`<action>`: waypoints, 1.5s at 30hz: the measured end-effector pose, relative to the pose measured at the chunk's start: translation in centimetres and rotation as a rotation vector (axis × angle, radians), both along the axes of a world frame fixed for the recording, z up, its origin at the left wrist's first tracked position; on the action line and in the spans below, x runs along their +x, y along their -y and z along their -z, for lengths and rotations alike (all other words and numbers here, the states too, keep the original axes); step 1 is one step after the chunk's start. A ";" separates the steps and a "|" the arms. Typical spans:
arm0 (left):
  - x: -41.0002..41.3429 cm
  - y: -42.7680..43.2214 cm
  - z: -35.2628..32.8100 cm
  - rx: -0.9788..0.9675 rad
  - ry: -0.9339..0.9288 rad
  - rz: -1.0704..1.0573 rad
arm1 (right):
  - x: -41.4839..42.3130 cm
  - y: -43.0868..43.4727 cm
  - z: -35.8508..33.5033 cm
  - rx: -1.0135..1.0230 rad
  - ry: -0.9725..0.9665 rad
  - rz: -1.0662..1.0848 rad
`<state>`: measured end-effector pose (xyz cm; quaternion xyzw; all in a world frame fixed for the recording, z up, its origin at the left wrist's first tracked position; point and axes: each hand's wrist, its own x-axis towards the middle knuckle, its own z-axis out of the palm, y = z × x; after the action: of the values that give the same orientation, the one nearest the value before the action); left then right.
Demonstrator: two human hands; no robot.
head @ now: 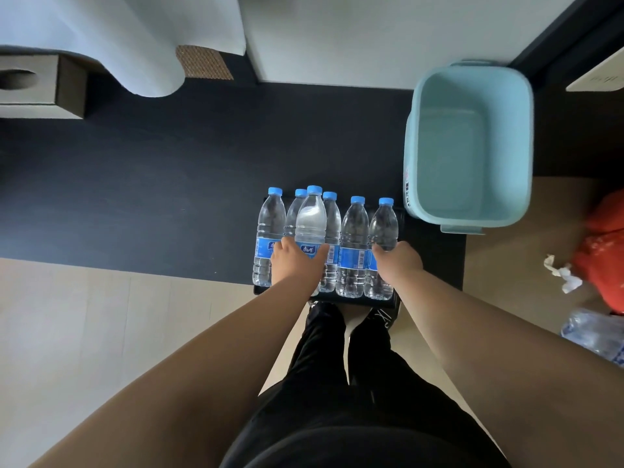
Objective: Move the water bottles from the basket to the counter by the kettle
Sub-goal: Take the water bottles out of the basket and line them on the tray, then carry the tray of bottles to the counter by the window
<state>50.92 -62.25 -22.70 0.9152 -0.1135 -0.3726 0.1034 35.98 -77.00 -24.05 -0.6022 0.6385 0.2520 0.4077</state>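
Several clear water bottles with blue caps stand upright in a row on a black tray (400,304) at the front edge of the dark counter (169,184). My left hand (297,261) grips the third bottle from the left (311,217), which stands higher and nearer than its neighbours. My right hand (400,260) grips the rightmost bottle (383,224) around its middle. The light blue basket (469,146) sits to the right on the counter, and nothing shows inside it. No kettle is in view.
A white rounded object (145,45) and a grey tissue box (40,86) stand at the counter's back left. Off the counter to the right lie a red bag (604,251), crumpled paper (562,273) and a pack of bottles (597,332). My legs stand below the tray.
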 end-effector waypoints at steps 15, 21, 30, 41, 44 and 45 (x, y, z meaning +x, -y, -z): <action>7.2 -4.9 -0.4 0.059 0.043 0.028 | -1.8 1.5 -1.8 0.014 -0.038 -0.206; 7.4 -7.1 1.0 0.089 0.003 0.060 | -2.3 0.8 -1.0 -0.025 -0.082 -0.302; 8.0 -7.6 2.6 0.123 -0.103 0.160 | -3.3 1.8 0.3 -0.072 -0.107 -0.510; 7.7 -4.6 3.7 0.114 -0.085 -0.060 | -2.6 0.9 2.4 -0.031 0.036 -0.041; 7.1 -3.8 3.9 0.093 -0.130 -0.240 | -1.7 -0.3 2.8 -0.026 0.042 0.204; 7.2 -3.5 3.8 0.098 -0.149 -0.298 | -1.5 -0.4 2.9 -0.015 0.051 0.257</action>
<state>58.15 -58.73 -26.52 0.8958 0.0495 -0.4248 0.1210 34.47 -76.63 -26.97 -0.5248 0.7016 0.1774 0.4481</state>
